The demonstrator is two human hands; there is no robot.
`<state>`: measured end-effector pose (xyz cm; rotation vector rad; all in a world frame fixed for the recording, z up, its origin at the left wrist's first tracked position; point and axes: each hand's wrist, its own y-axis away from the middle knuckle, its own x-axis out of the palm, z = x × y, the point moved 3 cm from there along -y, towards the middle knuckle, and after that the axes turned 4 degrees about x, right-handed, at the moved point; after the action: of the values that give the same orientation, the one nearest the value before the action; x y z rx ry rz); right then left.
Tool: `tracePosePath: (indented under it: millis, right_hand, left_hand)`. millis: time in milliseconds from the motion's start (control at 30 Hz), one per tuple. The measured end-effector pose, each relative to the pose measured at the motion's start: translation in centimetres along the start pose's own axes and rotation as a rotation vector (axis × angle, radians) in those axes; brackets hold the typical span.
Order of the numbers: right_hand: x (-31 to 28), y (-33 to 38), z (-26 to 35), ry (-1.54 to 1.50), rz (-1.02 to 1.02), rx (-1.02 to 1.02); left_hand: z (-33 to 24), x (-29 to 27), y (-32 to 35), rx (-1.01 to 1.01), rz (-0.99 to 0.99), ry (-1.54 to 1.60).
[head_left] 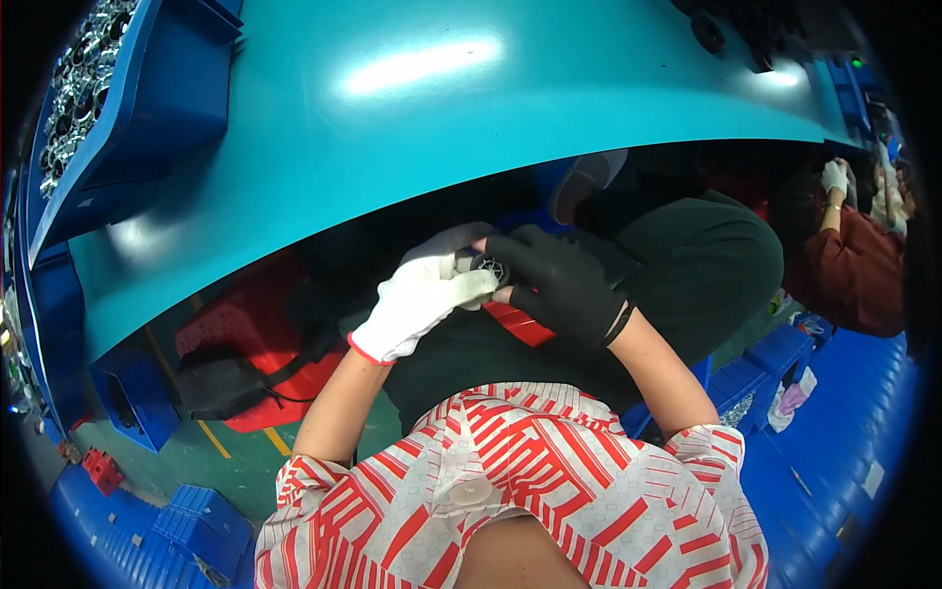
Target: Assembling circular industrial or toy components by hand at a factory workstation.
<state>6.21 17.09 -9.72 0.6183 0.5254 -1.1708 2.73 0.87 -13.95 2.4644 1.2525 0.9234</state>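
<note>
Over my lap, just below the table's near edge, both hands meet around a small round part (492,267) with a dark rim and a pale, spoked-looking face. My left hand (420,293), in a white glove with a red cuff, is closed on its left side. From the right, my right hand (561,278) grips it too, wearing a black glove that leaves some fingertips bare. The fingers cover much of the part, so its full shape is hidden.
The teal table (412,147) curves across in front of me. A blue bin (162,108) of shiny metal pieces stands at its left, and dark parts (708,34) lie far right. Below left are a red container (265,334) and black bag (218,383). A co-worker (854,255) sits right.
</note>
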Motion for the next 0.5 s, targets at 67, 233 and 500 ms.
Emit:
tracePosePath:
  millis: [67,233,500]
  right_hand:
    - [0.3,0.0,-0.3,0.019,-0.052,-0.001]
    - [0.4,0.1,0.3,0.032,-0.156,0.014]
    - [1.3,0.6,0.0,0.132,-0.211,-0.021]
  left_hand:
    - [0.2,0.1,-0.3,-0.002,0.048,0.060]
    - [0.6,1.5,0.5,0.023,-0.072,0.109]
    - [0.9,1.5,0.3,0.102,-0.123,-0.128]
